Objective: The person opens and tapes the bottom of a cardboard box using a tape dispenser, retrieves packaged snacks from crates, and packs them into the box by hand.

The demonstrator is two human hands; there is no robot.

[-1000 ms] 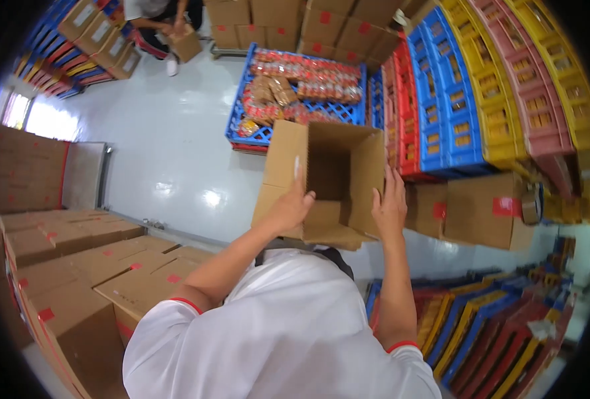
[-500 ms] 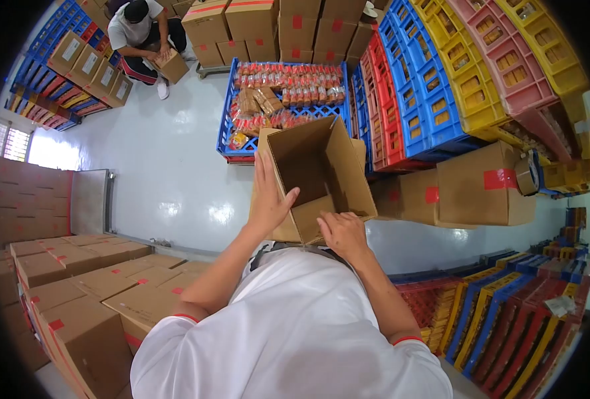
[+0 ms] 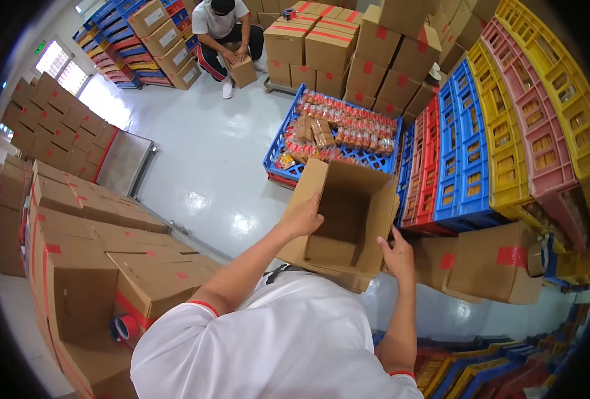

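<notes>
An open, empty cardboard box [image 3: 348, 213] is tilted in front of my body, its opening facing up toward me. My left hand [image 3: 303, 216] grips the box's left side, fingers on the outside flap and thumb near the rim. At the right side, my right hand [image 3: 397, 255] touches the box wall with its thumb and fingers apart. Just beyond the box is a blue crate [image 3: 283, 130] with rows of packaged bread [image 3: 368, 126] in clear and red wrapping.
Stacked blue crates [image 3: 464, 146] and yellow crates [image 3: 507, 146] rise at the right, above taped cartons [image 3: 491, 256]. More cartons [image 3: 155, 266] stand at left, with a red tape roll [image 3: 125, 327]. A person [image 3: 225, 33] crouches at the back, hands on a small box [image 3: 243, 72].
The view has swung, shifting the surroundings. The box has turned back after a tilt, and my right hand has moved from its near edge to its right side.
</notes>
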